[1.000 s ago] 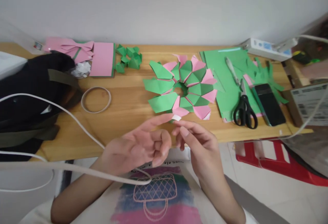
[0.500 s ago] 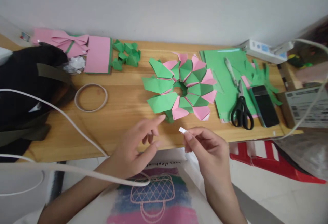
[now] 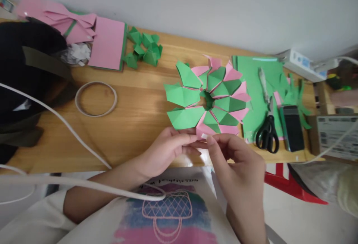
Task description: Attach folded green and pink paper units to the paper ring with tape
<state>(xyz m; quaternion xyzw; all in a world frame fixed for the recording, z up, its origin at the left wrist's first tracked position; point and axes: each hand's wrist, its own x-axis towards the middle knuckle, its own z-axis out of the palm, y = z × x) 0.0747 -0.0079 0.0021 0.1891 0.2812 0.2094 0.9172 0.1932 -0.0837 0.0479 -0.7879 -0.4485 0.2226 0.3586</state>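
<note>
A ring-shaped paper flower (image 3: 184,95) of folded green and pink pieces lies on the wooden table, with a round hole at its middle. My left hand (image 3: 170,149) pinches the flower's near pink petal, thumb on top and the other fingers beneath. On that petal sits a small white strip of tape (image 3: 204,136). My right hand (image 3: 232,154) has its thumb and fingertips closed at the strip's right end, against the petal's edge.
A tape roll (image 3: 96,98) lies left on the table (image 3: 134,124). Green folded pieces (image 3: 145,48) and a pink paper stack (image 3: 107,43) are behind. Black scissors (image 3: 267,134), a phone (image 3: 292,128) and green sheets (image 3: 251,76) lie right. A white cable (image 3: 69,128) crosses the left.
My left hand has moved right and taken hold of the near pink petal. My right hand has brought the white tape strip onto that petal. The view has shifted slightly.
</note>
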